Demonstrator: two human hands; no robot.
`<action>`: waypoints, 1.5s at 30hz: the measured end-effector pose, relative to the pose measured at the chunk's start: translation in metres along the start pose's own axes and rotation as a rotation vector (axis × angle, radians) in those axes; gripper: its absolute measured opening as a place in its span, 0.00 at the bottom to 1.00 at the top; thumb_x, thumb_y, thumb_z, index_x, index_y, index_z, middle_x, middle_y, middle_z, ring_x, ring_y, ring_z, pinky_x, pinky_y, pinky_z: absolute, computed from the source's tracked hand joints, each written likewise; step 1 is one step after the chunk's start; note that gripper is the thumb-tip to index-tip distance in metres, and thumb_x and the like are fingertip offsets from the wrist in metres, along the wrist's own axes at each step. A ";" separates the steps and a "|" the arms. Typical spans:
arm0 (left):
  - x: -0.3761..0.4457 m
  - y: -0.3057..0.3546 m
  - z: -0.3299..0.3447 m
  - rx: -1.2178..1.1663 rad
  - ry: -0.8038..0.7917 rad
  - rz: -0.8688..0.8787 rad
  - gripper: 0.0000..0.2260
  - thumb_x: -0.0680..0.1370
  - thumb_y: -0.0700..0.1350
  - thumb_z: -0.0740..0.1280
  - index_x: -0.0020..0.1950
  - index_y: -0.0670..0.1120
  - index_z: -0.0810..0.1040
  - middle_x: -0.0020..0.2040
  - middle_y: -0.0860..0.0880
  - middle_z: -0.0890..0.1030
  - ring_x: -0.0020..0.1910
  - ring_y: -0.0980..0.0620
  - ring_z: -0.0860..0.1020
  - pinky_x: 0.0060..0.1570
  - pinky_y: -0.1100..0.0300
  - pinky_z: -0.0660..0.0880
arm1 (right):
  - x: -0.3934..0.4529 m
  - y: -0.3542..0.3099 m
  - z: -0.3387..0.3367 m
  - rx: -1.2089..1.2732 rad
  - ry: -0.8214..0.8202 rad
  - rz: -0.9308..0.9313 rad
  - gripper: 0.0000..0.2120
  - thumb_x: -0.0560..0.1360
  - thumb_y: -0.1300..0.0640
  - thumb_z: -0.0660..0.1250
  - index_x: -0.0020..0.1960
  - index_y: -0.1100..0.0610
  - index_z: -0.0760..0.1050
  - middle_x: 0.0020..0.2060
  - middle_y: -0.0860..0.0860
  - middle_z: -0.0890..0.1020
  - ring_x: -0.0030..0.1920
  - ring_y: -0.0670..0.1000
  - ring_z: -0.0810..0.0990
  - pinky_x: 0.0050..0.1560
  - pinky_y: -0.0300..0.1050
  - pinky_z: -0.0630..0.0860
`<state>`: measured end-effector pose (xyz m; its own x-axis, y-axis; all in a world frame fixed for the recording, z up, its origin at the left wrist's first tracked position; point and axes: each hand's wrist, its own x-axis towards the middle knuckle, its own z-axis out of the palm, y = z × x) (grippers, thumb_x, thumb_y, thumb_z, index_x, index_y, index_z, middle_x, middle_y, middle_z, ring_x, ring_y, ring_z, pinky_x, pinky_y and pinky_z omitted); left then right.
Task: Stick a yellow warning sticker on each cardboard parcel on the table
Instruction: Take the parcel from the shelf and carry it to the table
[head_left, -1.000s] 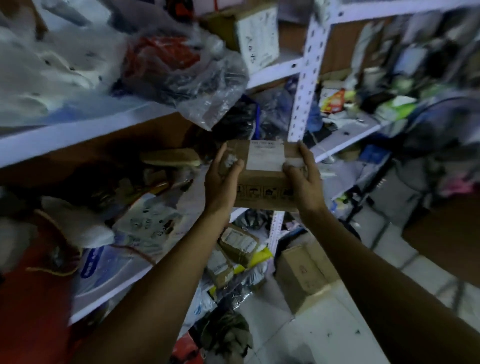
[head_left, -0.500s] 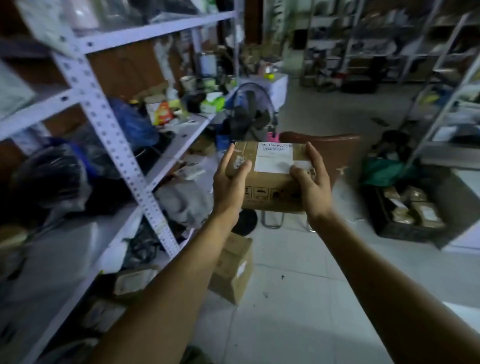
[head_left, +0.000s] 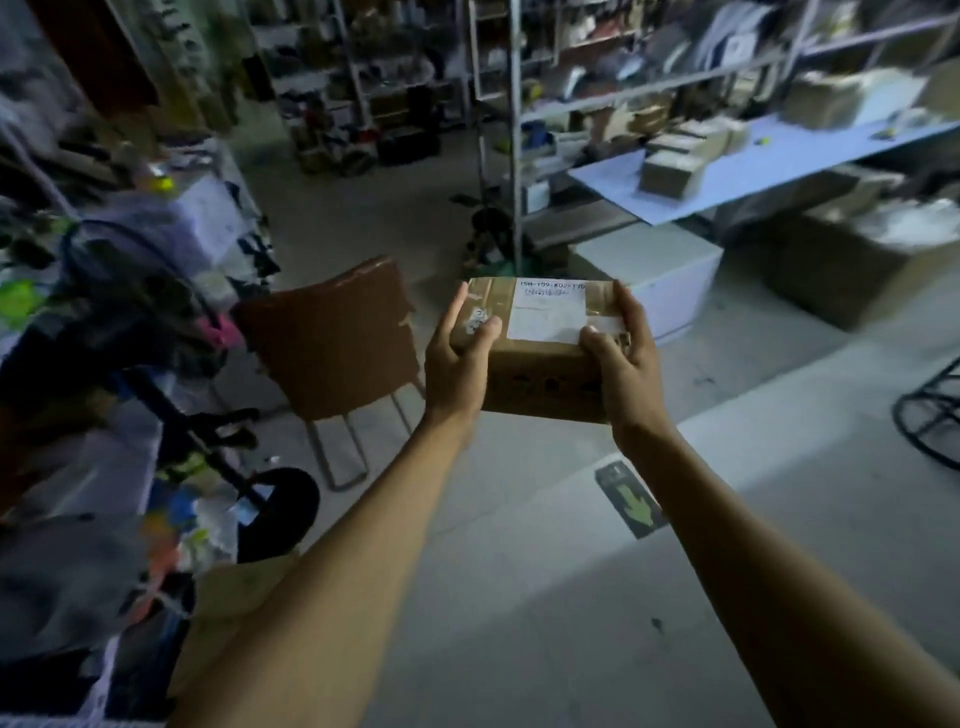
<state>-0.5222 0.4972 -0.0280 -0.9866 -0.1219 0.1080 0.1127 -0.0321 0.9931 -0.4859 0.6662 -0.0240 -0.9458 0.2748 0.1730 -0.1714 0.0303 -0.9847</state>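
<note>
I hold a small cardboard parcel (head_left: 540, 374) with a white shipping label on top out in front of me, at chest height over the floor. My left hand (head_left: 457, 364) grips its left end and my right hand (head_left: 623, 364) grips its right end, thumbs on top. A light blue table (head_left: 748, 171) stands at the upper right, blurred, with several other cardboard parcels (head_left: 670, 174) on it. No yellow sticker can be made out in this view.
A brown chair (head_left: 332, 343) stands just left of the parcel. Cluttered shelving and a fan (head_left: 135, 291) fill the left side. Metal shelf racks (head_left: 514, 130) rise behind. A white low cabinet (head_left: 660, 270) and large boxes (head_left: 852, 260) sit under the table. Grey floor lies ahead.
The view has swung to the right, away from the left shelving toward the open room and the blue table. Both hands have kept the same grip on the parcel.
</note>
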 end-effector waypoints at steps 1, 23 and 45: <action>0.005 -0.004 0.017 -0.013 -0.043 -0.010 0.21 0.72 0.61 0.70 0.61 0.79 0.70 0.58 0.71 0.77 0.54 0.65 0.80 0.45 0.68 0.79 | 0.006 0.004 -0.015 -0.007 0.021 0.009 0.29 0.73 0.45 0.64 0.73 0.33 0.63 0.68 0.45 0.69 0.64 0.52 0.74 0.66 0.57 0.74; 0.278 -0.118 0.256 -0.086 -0.487 -0.119 0.25 0.73 0.53 0.70 0.70 0.61 0.73 0.60 0.64 0.78 0.57 0.65 0.79 0.49 0.68 0.77 | 0.276 0.117 -0.120 -0.149 0.428 0.137 0.33 0.74 0.49 0.64 0.77 0.39 0.59 0.73 0.49 0.65 0.68 0.55 0.72 0.67 0.61 0.74; 0.468 -0.178 0.605 -0.045 -0.701 -0.199 0.20 0.76 0.52 0.69 0.63 0.71 0.72 0.69 0.51 0.76 0.66 0.51 0.77 0.64 0.49 0.76 | 0.559 0.196 -0.365 -0.125 0.565 0.180 0.32 0.74 0.47 0.65 0.74 0.32 0.58 0.77 0.48 0.63 0.72 0.52 0.69 0.69 0.60 0.72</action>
<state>-1.0749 1.0464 -0.1266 -0.8306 0.5542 -0.0554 -0.0865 -0.0302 0.9958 -0.9471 1.1765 -0.1267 -0.6580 0.7530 0.0011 0.0438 0.0397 -0.9983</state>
